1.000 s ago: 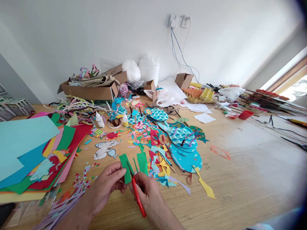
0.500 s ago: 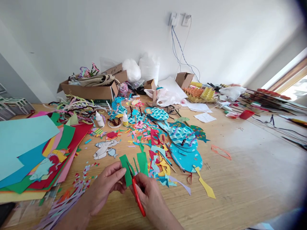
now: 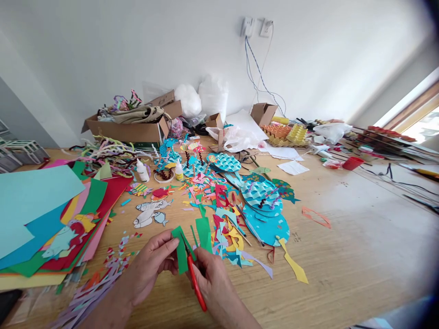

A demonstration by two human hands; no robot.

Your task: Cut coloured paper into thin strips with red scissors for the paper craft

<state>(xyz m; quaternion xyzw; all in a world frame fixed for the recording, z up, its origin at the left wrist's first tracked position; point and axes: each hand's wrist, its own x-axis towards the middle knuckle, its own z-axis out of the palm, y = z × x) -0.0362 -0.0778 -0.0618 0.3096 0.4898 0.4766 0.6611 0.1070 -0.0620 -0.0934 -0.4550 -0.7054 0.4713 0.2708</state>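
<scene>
My left hand [image 3: 156, 258] pinches a strip of green paper [image 3: 180, 260] between thumb and fingers, low over the table. In my right hand [image 3: 211, 274] is a pair of scissors with red handles [image 3: 196, 285]; its blades lie against the green paper. My right fingers cover part of the handles. Just beyond, another green paper piece [image 3: 203, 233] and a thin green sliver lie on the table. Paper scraps [image 3: 235, 240] in several colours surround them. Paper fish cutouts [image 3: 151, 214] rest farther back on the left.
Coloured paper sheets [image 3: 37, 196] are stacked at the left. Blue round paper pieces with wavy strips [image 3: 260, 196] lie right of centre, near a pen. Glue bottles [image 3: 142, 171] stand behind the cutouts. A cardboard box [image 3: 126, 130] and white plastic bags line the wall.
The green paper in my left hand has tilted and shifted slightly, and the scissors have moved a little with it. The things on the table look the same.
</scene>
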